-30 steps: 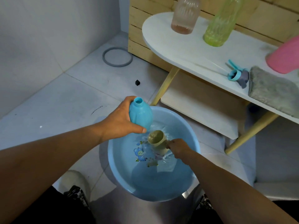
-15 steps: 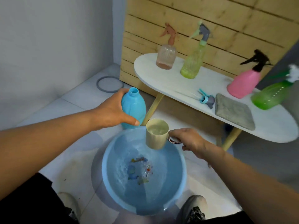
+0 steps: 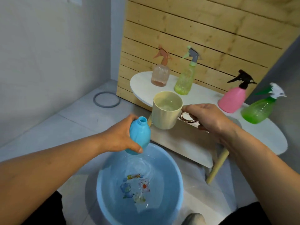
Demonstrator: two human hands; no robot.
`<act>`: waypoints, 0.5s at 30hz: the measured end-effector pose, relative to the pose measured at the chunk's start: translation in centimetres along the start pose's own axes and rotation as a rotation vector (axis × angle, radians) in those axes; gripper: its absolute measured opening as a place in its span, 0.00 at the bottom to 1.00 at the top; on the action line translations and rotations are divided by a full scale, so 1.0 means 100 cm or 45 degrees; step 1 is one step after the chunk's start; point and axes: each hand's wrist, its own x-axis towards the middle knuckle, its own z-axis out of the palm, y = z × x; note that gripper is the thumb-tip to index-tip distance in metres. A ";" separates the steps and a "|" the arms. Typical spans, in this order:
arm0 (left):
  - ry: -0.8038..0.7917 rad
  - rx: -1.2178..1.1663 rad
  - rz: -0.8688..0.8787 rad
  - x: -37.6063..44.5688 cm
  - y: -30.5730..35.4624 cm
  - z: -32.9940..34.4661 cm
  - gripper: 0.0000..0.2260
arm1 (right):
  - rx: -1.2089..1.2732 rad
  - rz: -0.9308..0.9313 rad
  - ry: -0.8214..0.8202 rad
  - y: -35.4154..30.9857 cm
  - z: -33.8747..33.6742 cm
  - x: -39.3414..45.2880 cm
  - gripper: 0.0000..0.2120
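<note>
Our left hand (image 3: 120,137) grips the uncapped blue plastic bottle (image 3: 140,137); our right hand (image 3: 206,119) holds the water-filled cream plastic mug (image 3: 167,109). Tipping fast could overshoot that narrow neck.

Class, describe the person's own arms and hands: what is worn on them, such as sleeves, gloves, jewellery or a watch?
Both arms are bare as far as the frame shows them, with no sleeves in view. The left hand and right hand are ungloved, with no ring, watch, bracelet or marking visible.
</note>
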 end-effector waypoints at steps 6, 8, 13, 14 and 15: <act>-0.063 -0.002 0.009 0.007 -0.008 0.017 0.42 | -0.029 -0.070 0.006 0.008 0.012 0.009 0.15; -0.050 0.008 0.003 0.009 -0.010 0.016 0.42 | -0.034 -0.087 -0.009 0.008 0.017 0.011 0.14; -0.032 0.013 -0.012 0.013 -0.016 0.013 0.43 | -0.011 -0.135 -0.008 0.011 0.025 0.019 0.14; -0.030 0.016 -0.012 0.014 -0.017 0.012 0.43 | -0.011 -0.144 -0.003 0.012 0.026 0.020 0.15; -0.027 0.015 -0.013 0.014 -0.019 0.012 0.43 | -0.012 -0.150 0.001 0.012 0.027 0.021 0.15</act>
